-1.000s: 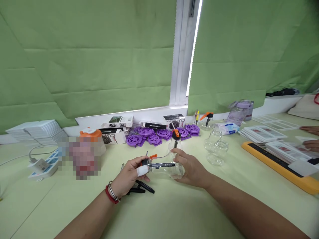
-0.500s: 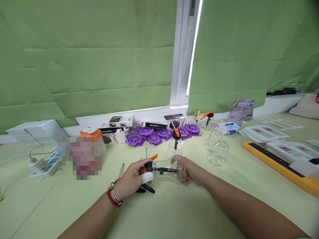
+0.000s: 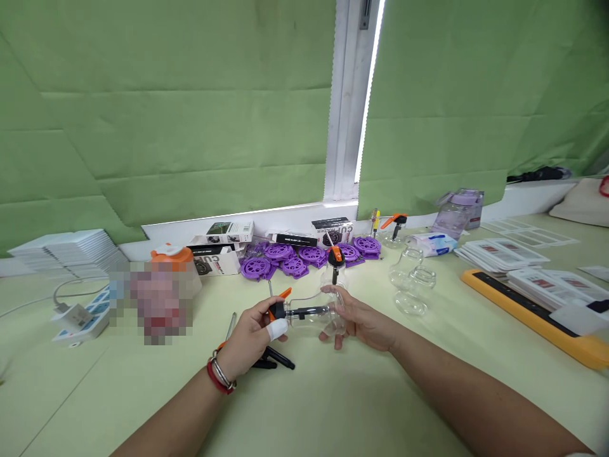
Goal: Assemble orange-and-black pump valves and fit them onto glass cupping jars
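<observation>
In the head view a clear glass bottle [image 3: 311, 325] lies sideways between my hands, its waist narrowed. My left hand [image 3: 254, 333], with a white wrap on the thumb, is closed on the black-and-orange lever top [image 3: 276, 310] at the bottle's neck. A black tube [image 3: 304, 311] runs from that top inside the glass. My right hand [image 3: 364, 317] curls around the bottle's wide base, fingers seen partly through the glass. Beneath my left hand lie other black tubes [image 3: 280, 357] and thin metal rods [image 3: 231, 325]. Just behind stands another bottle with a black-and-orange top [image 3: 335, 257].
Purple round plastic parts [image 3: 295, 265] are piled at the back beside small printed boxes [image 3: 219, 261]. To the right are bare glass bottles [image 3: 412, 301], a tissue pack [image 3: 434, 244], card stacks [image 3: 495, 257] and an orange-and-black trimmer [image 3: 528, 317]. A power strip [image 3: 92, 324] sits left.
The bottle and my left hand have shifted slightly left. My right hand has changed its hold on the base, its lower fingers now reaching further under the glass.
</observation>
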Tool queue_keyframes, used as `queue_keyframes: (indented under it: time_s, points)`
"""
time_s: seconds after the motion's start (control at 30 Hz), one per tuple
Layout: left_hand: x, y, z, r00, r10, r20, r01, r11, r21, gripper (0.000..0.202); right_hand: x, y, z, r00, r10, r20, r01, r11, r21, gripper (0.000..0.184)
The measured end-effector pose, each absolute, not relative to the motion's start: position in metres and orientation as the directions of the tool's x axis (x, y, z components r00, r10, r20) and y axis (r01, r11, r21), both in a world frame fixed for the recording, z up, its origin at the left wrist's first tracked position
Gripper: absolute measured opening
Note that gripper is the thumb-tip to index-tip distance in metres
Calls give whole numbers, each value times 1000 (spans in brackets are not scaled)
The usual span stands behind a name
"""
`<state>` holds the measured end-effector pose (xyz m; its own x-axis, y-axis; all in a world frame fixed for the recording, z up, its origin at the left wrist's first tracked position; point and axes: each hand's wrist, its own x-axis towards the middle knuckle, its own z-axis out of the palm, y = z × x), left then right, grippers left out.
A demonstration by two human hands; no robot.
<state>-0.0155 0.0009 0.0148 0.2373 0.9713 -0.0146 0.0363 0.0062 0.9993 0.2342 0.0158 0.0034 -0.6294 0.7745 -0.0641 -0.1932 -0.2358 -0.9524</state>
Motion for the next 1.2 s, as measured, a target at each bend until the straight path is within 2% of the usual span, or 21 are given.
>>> queue_keyframes:
  time_s: [0.13, 0.33, 0.43, 0.57, 0.7, 0.77, 0.83, 0.93, 1.0, 1.03, 1.1, 1.2]
  points:
    - [-19, -2, 18, 292, 956, -17, 46, 4, 999, 49, 236, 20, -6, -671, 736, -84, -160, -255, -954, 46]
    - [-18, -3, 22, 310, 950, -14, 28, 6, 1000, 47, 238, 20, -3, -605, 795, -33, -135, -143, -981, 58]
    - [-18, -4, 21, 338, 941, -15, 51, -2, 999, 48, 238, 21, -4, -606, 782, -145, -46, -217, -975, 57]
    - [-17, -6, 16, 342, 939, 48, 66, -75, 995, 47, 238, 24, -5, -584, 710, -394, 82, -431, -898, 82]
    - [-17, -5, 11, 325, 938, 120, 68, -150, 986, 44, 237, 26, -5, -601, 656, -457, 124, -488, -864, 91]
    - [-17, -3, 8, 315, 944, 102, 53, -125, 991, 45, 235, 25, -4, -549, 708, -445, 107, -469, -877, 91]
    - [-16, -1, 6, 286, 956, 68, 30, -80, 996, 46, 232, 24, -1, -441, 818, -369, 31, -397, -917, 84]
    - [-14, 2, 7, 230, 973, 38, -7, -37, 999, 48, 231, 22, 6, -347, 932, -100, -121, -151, -981, 63]
    - [-13, 2, 9, 193, 980, 42, -14, -40, 999, 48, 234, 21, 9, -400, 914, 64, -170, -5, -985, 62]
    - [-14, 2, 10, 186, 981, 46, -6, -46, 999, 48, 235, 20, 9, -432, 896, 100, -178, 24, -984, 61]
    - [-15, 2, 11, 202, 977, 63, 21, -69, 997, 47, 237, 21, 7, -474, 876, 85, -183, -3, -983, 57]
    - [-17, 0, 9, 255, 963, 89, 44, -103, 994, 49, 237, 23, -2, -482, 876, -31, -159, -122, -980, 55]
